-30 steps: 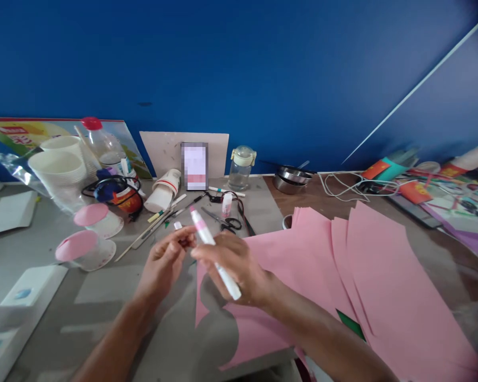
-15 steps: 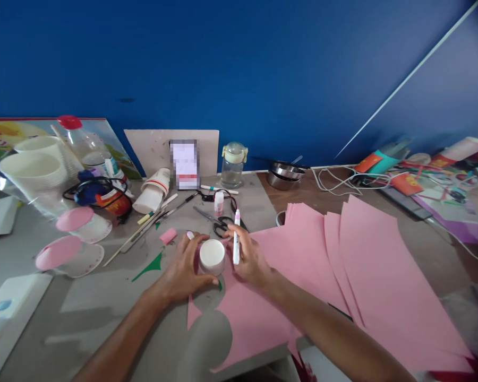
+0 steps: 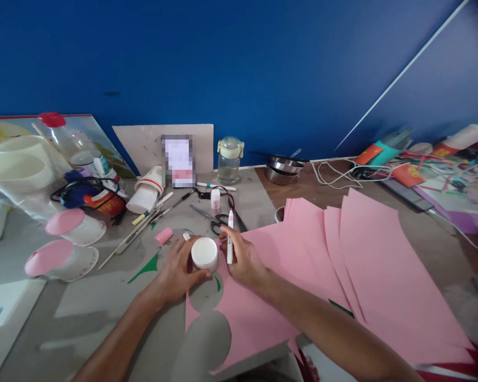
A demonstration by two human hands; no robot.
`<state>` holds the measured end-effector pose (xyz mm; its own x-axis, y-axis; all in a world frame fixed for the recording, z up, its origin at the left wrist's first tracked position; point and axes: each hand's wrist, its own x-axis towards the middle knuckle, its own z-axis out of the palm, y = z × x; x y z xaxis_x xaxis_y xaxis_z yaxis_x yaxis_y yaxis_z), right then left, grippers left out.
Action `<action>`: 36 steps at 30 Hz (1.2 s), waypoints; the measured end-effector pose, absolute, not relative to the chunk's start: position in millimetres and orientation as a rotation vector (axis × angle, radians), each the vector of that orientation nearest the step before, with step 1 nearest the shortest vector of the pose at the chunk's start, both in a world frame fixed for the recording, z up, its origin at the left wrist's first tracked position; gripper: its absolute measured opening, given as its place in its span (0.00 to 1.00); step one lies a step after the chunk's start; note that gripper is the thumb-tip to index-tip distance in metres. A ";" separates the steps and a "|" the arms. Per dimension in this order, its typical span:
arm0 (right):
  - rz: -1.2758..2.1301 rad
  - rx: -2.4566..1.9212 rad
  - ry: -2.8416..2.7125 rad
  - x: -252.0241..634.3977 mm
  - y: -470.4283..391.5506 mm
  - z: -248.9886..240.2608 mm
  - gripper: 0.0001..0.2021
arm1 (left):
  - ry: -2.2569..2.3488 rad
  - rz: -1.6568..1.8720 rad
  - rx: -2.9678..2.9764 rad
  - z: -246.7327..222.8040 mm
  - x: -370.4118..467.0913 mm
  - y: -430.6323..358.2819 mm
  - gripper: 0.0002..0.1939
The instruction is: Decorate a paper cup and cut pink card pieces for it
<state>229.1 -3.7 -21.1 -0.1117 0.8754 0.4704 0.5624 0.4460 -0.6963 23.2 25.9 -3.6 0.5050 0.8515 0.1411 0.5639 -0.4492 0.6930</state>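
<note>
My left hand [image 3: 179, 272] is curled around a white paper cup [image 3: 204, 254], its round end facing up at the edge of a cut pink sheet [image 3: 258, 323]. A small marker cap [image 3: 187, 236] shows by the fingers of that hand. Just right of the cup, my right hand [image 3: 245, 260] grips a white and pink marker [image 3: 230, 241], held nearly upright. Round cut-outs in the sheet show the grey table below. Black scissors [image 3: 215, 223] lie behind the right hand.
Stacked pink sheets [image 3: 378, 265] spread to the right. Two cups with pink tops [image 3: 63, 223], white cups [image 3: 19, 175] and sticks [image 3: 131, 231] are at left. A propped phone [image 3: 179, 161], a glass jar [image 3: 229, 159] and metal bowls [image 3: 282, 170] stand at the back.
The view has shifted slightly, so most things appear a little further left. Both hands keep their hold on the cup and the marker.
</note>
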 end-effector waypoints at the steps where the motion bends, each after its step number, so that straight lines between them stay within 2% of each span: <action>1: 0.421 -1.226 -1.795 227.9 -4.4 -21.3 0.21 | 1.157 0.644 2.171 -4.0 22.9 26.1 0.31; 9: 0.382 -1.283 -1.763 214.5 -11.6 -22.5 0.21 | 1.176 0.652 2.229 -6.1 18.8 29.1 0.31; 16: 0.373 -1.307 -1.788 206.3 -10.5 -29.2 0.26 | 1.178 0.680 2.244 -10.4 14.2 31.0 0.32; 36: 0.528 -1.256 -1.686 210.4 -12.6 -23.1 0.24 | 1.211 0.651 2.214 -5.7 14.6 30.9 0.30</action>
<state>210.4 -12.6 -23.1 -0.0377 0.9056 0.4225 0.5028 0.3826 -0.7751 14.6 30.9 -5.7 0.4824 0.8616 0.1579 0.6069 -0.4587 0.6490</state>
